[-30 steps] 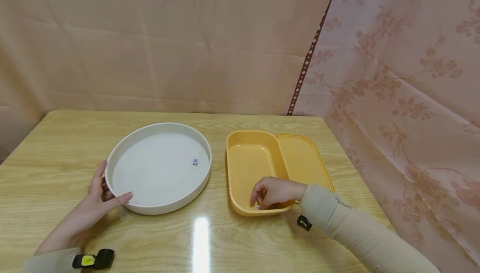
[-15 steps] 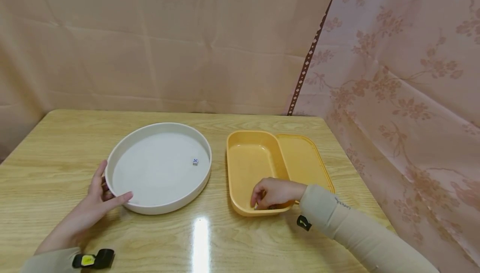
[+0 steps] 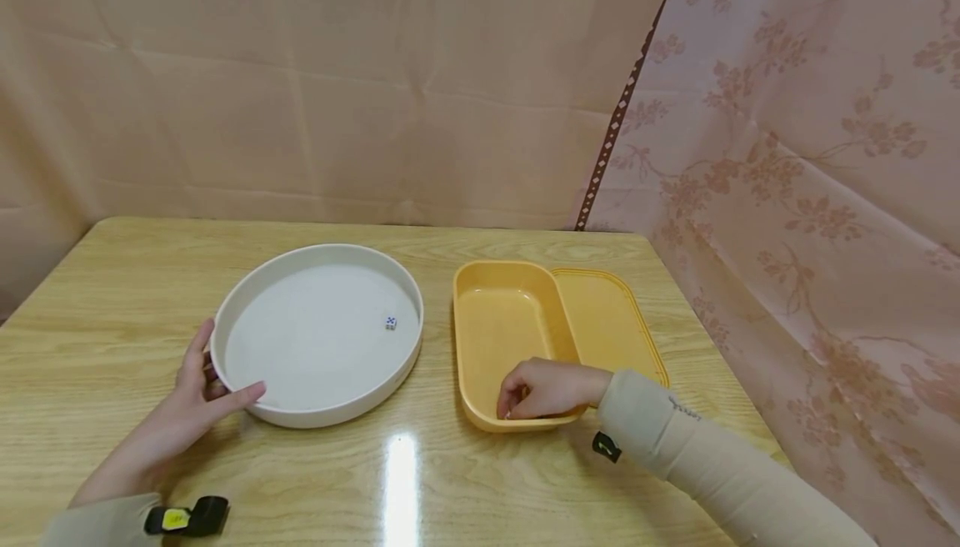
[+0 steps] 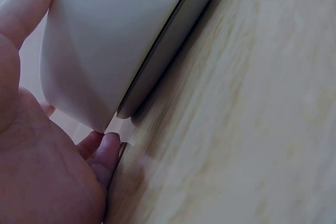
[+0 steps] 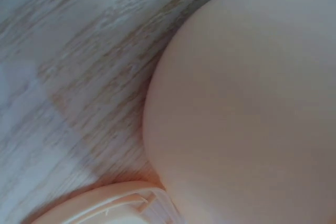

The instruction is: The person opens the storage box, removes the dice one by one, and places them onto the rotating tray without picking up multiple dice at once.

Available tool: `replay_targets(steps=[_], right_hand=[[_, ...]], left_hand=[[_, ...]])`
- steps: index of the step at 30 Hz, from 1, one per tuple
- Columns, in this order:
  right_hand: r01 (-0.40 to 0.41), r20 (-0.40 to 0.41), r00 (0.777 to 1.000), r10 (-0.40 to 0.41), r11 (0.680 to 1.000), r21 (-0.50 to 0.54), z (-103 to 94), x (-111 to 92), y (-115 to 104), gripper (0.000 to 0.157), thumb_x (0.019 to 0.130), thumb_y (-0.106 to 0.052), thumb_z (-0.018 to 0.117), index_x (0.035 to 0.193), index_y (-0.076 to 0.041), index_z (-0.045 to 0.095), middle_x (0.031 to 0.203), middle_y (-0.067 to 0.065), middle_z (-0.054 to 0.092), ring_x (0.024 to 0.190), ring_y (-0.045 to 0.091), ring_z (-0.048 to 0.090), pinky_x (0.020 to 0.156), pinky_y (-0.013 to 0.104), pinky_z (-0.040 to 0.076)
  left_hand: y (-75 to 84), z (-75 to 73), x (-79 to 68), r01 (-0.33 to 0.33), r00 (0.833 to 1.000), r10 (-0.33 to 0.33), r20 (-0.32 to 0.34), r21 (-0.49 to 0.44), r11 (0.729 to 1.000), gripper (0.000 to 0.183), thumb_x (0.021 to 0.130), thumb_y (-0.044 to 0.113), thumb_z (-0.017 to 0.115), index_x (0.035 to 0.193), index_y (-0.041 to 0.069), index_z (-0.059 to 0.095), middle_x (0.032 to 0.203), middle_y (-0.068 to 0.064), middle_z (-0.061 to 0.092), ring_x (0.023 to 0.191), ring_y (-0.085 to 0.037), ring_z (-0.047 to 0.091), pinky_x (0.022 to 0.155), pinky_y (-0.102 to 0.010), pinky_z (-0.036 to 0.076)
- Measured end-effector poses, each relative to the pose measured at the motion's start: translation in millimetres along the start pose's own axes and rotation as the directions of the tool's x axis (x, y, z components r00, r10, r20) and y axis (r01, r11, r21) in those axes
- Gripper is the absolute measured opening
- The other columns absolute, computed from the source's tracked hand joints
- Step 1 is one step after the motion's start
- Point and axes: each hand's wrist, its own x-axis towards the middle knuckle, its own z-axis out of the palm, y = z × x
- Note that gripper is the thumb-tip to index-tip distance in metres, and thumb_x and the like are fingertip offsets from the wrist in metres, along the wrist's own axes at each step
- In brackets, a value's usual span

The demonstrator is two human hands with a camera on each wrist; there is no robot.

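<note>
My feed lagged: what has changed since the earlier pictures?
The right hand has shifted slightly lower and leftward in the yellow box, hiding small pieces seen beneath it earlier; whether it grips one is unclear. The left hand gripping the white tray, the die inside and the yellow lid stayed put.

- Words: none legible.
- Die [image 3: 391, 323], lying in white tray [image 3: 315, 330]: blue pips on upper face, set in an X; reads as five. Pips on its side face too small to count.
- Right sleeve [image 3: 720, 455], near the cuff: dark script-like lettering [image 3: 684, 408], illegible at this size.
- Left wrist strap [image 3: 210, 516], black: yellow label [image 3: 176, 519] with dark marks, too small to read.
- Right wrist strap [image 3: 606, 447], black: small yellowish mark, unreadable.
</note>
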Motion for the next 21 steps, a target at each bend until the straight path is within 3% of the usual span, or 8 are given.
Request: replay_targets(steps=[9, 18, 21], right_hand=[[-0.014, -0.055, 0.998, 0.020, 0.993, 0.115, -3.4, -2.6, -6.5, 0.012, 0.092, -0.010, 0.064, 0.099, -0.009, 0.074, 0.078, -0.005, 0.064, 0.062, 0.010, 0.053, 0.054, 0.019, 0.044], [0.049, -0.135, 0.990, -0.032, 0.991, 0.122, -8.2, -5.3, -13.8, 0.015, 0.093, -0.013, 0.064, 0.101, -0.005, 0.074, 0.091, -0.002, 0.069, 0.073, 0.005, 0.056, 0.064, 0.020, 0.049], [0.043, -0.145, 0.989, -0.018, 0.984, 0.172, -8.5, -5.9, -16.7, 0.015, 0.093, -0.011, 0.064, 0.102, -0.002, 0.073, 0.092, 0.000, 0.069, 0.068, 0.007, 0.056, 0.061, 0.023, 0.050]], left_hand=[[3.3, -1.5, -0.1, 0.038, 0.999, -0.038, 0.010, 0.011, 0.999, 0.113, 0.099, 0.026, 0.062, 0.146, 0.023, -0.041, 0.159, -0.033, -0.015, 0.141, -0.053, 0.017, 0.081, 0.000, 0.037], [4.1, -2.1, 0.5, 0.063, 0.998, -0.063, 0.014, 0.017, 0.998, 0.113, 0.099, 0.028, 0.061, 0.146, 0.023, -0.042, 0.159, -0.033, -0.016, 0.141, -0.052, 0.017, 0.080, -0.001, 0.037], [3.5, -1.8, 0.6, 0.059, 0.998, -0.059, 0.013, 0.010, 0.998, 0.113, 0.099, 0.028, 0.062, 0.146, 0.023, -0.042, 0.159, -0.034, -0.015, 0.141, -0.052, 0.017, 0.079, 0.000, 0.037]])
